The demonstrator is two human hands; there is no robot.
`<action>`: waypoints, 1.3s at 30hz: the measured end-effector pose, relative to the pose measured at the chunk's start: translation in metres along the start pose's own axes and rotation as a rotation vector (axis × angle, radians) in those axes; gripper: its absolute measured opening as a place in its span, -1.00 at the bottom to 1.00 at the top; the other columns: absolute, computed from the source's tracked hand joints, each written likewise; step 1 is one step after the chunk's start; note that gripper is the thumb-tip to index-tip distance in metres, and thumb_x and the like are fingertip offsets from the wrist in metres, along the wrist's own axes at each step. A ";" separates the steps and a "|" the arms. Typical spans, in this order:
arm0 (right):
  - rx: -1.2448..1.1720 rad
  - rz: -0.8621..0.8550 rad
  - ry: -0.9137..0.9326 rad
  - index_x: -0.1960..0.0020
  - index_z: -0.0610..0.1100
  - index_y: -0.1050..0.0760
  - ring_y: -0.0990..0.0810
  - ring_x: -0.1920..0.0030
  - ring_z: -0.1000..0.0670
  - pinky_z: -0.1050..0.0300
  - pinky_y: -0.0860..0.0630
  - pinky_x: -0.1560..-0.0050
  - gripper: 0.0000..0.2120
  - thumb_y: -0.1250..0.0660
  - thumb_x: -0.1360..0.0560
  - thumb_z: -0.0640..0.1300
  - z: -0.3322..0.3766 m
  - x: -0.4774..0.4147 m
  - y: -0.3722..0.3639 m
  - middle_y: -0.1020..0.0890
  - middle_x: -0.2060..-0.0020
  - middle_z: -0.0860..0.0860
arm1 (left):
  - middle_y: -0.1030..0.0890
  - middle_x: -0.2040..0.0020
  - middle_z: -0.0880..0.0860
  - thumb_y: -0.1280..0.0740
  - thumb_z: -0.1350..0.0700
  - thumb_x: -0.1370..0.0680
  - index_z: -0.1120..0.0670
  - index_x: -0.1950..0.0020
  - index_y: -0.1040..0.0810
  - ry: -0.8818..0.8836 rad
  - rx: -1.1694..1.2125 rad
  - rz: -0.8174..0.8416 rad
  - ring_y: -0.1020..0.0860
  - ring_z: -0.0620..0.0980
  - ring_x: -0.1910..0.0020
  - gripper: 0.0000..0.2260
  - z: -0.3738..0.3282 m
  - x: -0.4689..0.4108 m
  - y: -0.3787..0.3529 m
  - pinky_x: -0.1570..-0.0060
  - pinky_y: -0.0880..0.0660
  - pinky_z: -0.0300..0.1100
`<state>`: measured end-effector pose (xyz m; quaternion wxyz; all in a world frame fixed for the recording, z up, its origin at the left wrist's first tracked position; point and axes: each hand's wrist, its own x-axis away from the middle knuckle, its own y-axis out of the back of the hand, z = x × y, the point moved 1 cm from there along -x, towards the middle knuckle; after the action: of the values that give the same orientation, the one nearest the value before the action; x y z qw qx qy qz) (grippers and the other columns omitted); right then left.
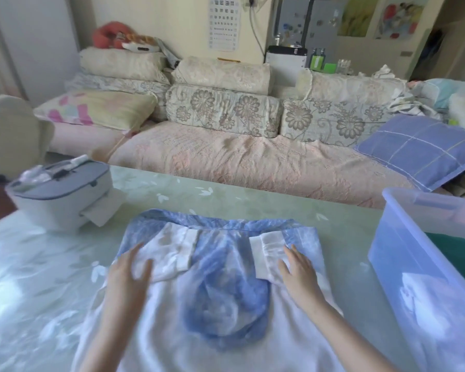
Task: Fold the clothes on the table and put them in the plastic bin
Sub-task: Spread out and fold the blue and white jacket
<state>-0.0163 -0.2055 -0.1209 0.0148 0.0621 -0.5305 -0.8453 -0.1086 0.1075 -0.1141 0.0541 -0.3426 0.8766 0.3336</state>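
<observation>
Here the blue-and-white garment (220,277) lies spread on the glossy table (46,277), sleeves folded inward. Left hand (129,275) and right hand (298,272) press flat on it, fingers straight. The translucent plastic bin (424,264) stands right; a sofa (226,146) behind.

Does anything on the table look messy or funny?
Only a small thing: a white paper pokes out crookedly from the front of the white box at the left of the table. The blue and white shirt lies flat, sleeves folded in, under the left hand and right hand. The plastic bin stands upright.
</observation>
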 end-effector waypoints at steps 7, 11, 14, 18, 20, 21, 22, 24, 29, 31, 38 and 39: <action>-0.075 0.124 0.209 -0.43 -0.12 -0.31 -0.29 -0.38 -0.08 0.16 -0.11 -0.34 -0.59 -0.13 -0.61 -0.05 0.155 0.000 -0.050 -0.40 -0.36 -0.09 | -0.59 -0.09 0.27 -0.41 0.05 -0.48 0.26 -0.26 -0.45 0.513 0.001 0.185 -0.55 0.18 -0.09 -0.56 0.074 0.016 0.075 -0.07 -0.41 -0.01; -0.158 0.239 0.143 -0.35 -0.15 -0.39 -0.37 -0.32 -0.15 0.06 -0.30 -0.31 -0.62 -0.12 -0.59 -0.04 0.229 -0.004 -0.081 -0.41 -0.31 -0.17 | -0.63 -0.02 0.13 -0.33 -0.11 -0.51 0.16 -0.15 -0.51 0.446 -0.124 0.329 -0.55 0.09 -0.12 -0.62 0.064 0.006 0.072 0.09 -0.34 -0.16; -0.150 0.311 0.124 -0.37 -0.14 -0.35 -0.40 -0.31 -0.13 0.05 -0.34 -0.24 -0.57 -0.10 -0.60 0.06 0.270 -0.010 -0.098 -0.39 -0.34 -0.14 | -0.55 0.22 -0.04 -0.35 -0.12 -0.47 0.05 0.12 -0.47 0.405 -0.194 0.347 -0.56 0.04 0.08 -0.75 0.064 0.007 0.073 0.24 -0.34 -0.19; -0.007 0.346 0.097 -0.33 -0.16 -0.35 -0.47 -0.26 -0.13 0.08 -0.38 -0.08 -0.46 -0.16 -0.54 0.22 0.306 -0.015 -0.119 -0.49 -0.27 -0.11 | -0.44 0.36 -0.05 -0.39 0.03 -0.43 0.04 0.35 -0.34 0.340 -0.149 0.372 -0.43 -0.05 0.34 -0.73 0.073 0.004 0.071 0.40 -0.28 -0.24; 0.092 0.320 0.085 -0.30 -0.16 -0.39 -0.51 -0.22 -0.11 0.11 -0.39 -0.01 -0.40 -0.22 -0.48 0.27 0.317 -0.015 -0.128 -0.52 -0.22 -0.09 | -0.55 0.24 0.00 -0.35 0.06 -0.44 0.04 0.28 -0.38 0.341 -0.102 0.394 -0.52 0.02 0.20 -0.81 0.074 0.001 0.068 0.31 -0.35 -0.18; 0.128 0.308 0.091 -0.28 -0.17 -0.41 -0.51 -0.22 -0.11 0.12 -0.40 -0.02 -0.41 -0.26 -0.47 0.26 0.320 -0.014 -0.132 -0.53 -0.21 -0.08 | -0.57 0.19 0.02 -0.34 0.06 -0.44 0.04 0.24 -0.39 0.349 -0.073 0.407 -0.54 0.05 0.15 -0.85 0.073 0.001 0.068 0.29 -0.37 -0.17; 0.157 0.301 0.101 -0.27 -0.17 -0.42 -0.52 -0.22 -0.11 0.12 -0.42 -0.04 -0.46 -0.29 -0.47 0.20 0.322 -0.015 -0.136 -0.53 -0.20 -0.08 | -0.59 0.17 0.03 -0.33 0.06 -0.45 0.04 0.19 -0.41 0.351 -0.049 0.428 -0.54 0.05 0.14 -0.87 0.072 0.001 0.068 0.28 -0.38 -0.17; 0.171 0.302 0.104 -0.26 -0.18 -0.42 -0.52 -0.23 -0.12 0.11 -0.44 -0.08 -0.63 -0.29 -0.52 -0.02 0.323 -0.015 -0.138 -0.53 -0.22 -0.09 | -0.62 0.14 0.08 -0.32 0.07 -0.46 0.03 0.07 -0.42 0.322 0.004 0.476 -0.55 0.04 0.16 -0.88 0.068 0.000 0.068 0.25 -0.40 -0.16; -0.068 0.273 0.072 -0.28 -0.29 -0.36 -0.53 -0.16 -0.19 0.16 -0.35 0.12 -0.68 -0.17 -0.54 -0.28 0.297 -0.033 -0.104 -0.52 -0.19 -0.22 | -0.53 0.35 0.04 -0.33 0.13 -0.46 -0.04 -0.21 -0.47 0.186 0.270 0.570 -0.44 -0.08 0.43 -0.67 0.034 0.004 0.061 0.42 -0.35 -0.27; -0.185 0.214 0.069 -0.31 -0.28 -0.34 -0.52 -0.15 -0.19 0.16 -0.32 0.13 -0.66 -0.16 -0.55 -0.27 0.274 -0.041 -0.080 -0.52 -0.19 -0.24 | -0.48 0.36 -0.06 -0.33 0.15 -0.48 -0.06 -0.29 -0.45 0.103 0.386 0.623 -0.40 -0.13 0.50 -0.62 0.010 0.011 0.052 0.51 -0.33 -0.31; -0.434 0.057 -0.079 -0.23 -0.22 -0.40 -0.49 0.10 -0.07 0.13 -0.34 0.18 -0.72 -0.19 -0.52 -0.28 0.157 -0.037 -0.023 -0.53 0.07 -0.09 | -0.52 0.18 -0.11 -0.30 0.15 -0.53 -0.03 -0.41 -0.37 -0.011 0.509 0.863 -0.57 -0.05 0.36 -0.56 -0.052 0.058 -0.006 0.39 -0.55 -0.18; -0.410 0.073 -0.099 -0.19 -0.22 -0.39 -0.49 0.11 -0.09 0.09 -0.36 0.17 -0.76 -0.17 -0.53 -0.27 0.141 -0.033 -0.023 -0.52 0.11 -0.10 | -0.54 0.15 -0.11 -0.31 0.13 -0.52 -0.01 -0.42 -0.36 -0.022 0.479 0.905 -0.59 -0.04 0.32 -0.54 -0.055 0.064 -0.015 0.33 -0.59 -0.15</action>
<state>0.0009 -0.0667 -0.0780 0.0314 -0.0030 -0.3495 -0.9364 -0.1404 0.0290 -0.1000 -0.0096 0.0966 0.9884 0.1171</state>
